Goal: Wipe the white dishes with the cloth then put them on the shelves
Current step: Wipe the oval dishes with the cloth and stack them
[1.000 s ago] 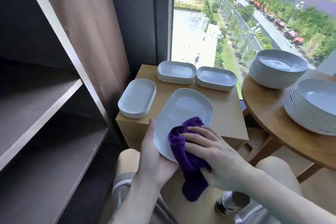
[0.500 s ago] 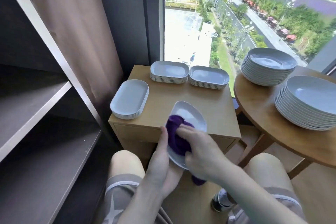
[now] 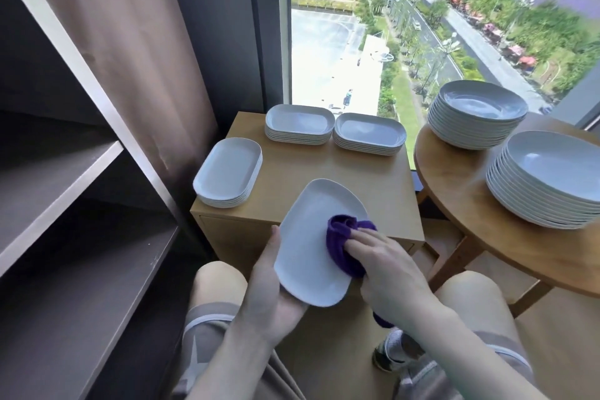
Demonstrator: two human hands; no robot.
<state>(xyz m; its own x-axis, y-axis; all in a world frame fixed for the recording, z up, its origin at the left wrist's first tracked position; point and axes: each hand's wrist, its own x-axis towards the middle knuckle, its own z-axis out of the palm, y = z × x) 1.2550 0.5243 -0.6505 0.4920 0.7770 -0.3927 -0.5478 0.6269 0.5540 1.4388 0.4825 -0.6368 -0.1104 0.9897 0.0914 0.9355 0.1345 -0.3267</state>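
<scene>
A white oblong dish (image 3: 308, 237) is held in front of my knees, above the near edge of a small wooden cabinet (image 3: 373, 178). My left hand (image 3: 269, 289) grips its left and lower edge, thumb along the rim. My right hand (image 3: 386, 266) holds a bunched purple cloth (image 3: 342, 242) against the dish's right side. Dark shelves (image 3: 81, 256) stand to the left with nothing on the visible boards.
On the cabinet sit three stacks of oblong white dishes: left (image 3: 229, 172), back middle (image 3: 298, 123), back right (image 3: 370, 133). A round wooden table (image 3: 461, 204) on the right carries two stacks of round plates (image 3: 477, 114), (image 3: 548, 178). A brown curtain (image 3: 130, 58) hangs beside the window.
The dish has turned in my left hand and now shows more of its face. The cloth has slid from the dish's left part to its right side.
</scene>
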